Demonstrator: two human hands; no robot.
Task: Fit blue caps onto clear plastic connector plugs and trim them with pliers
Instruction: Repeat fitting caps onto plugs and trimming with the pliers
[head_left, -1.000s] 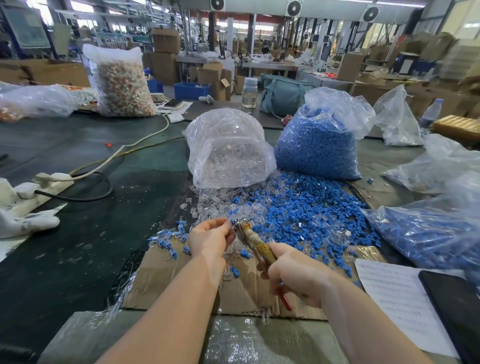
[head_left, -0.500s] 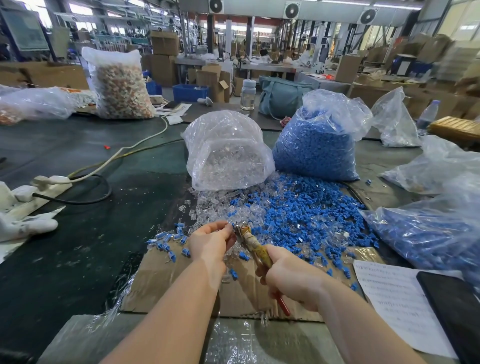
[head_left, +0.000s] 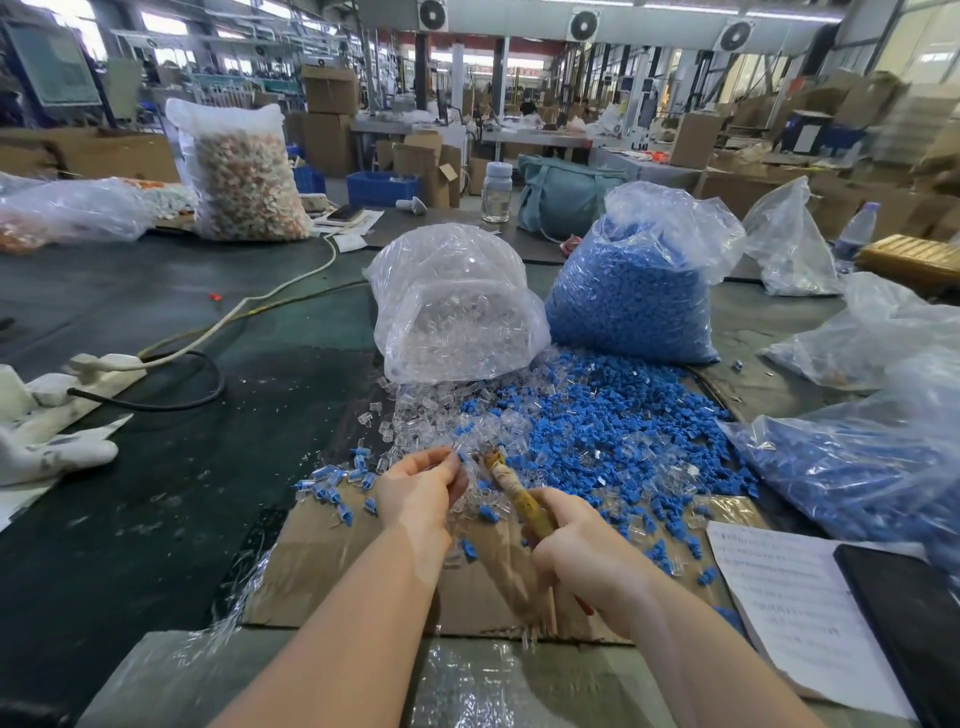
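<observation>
blue-capped plug pinched in left hand; right hand grips pliers beside it.

— What do the hands hold?
— The right hand grips yellow-handled pliers; the left hand pinches a small clear plastic plug at their tip.
— And the bench?
— Loose blue caps lie scattered over it.

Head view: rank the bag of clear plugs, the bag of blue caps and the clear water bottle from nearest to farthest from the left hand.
From the left hand:
1. Bag of clear plugs, straight ahead.
2. Bag of blue caps, ahead and to the right.
3. Clear water bottle, behind both bags.
</observation>
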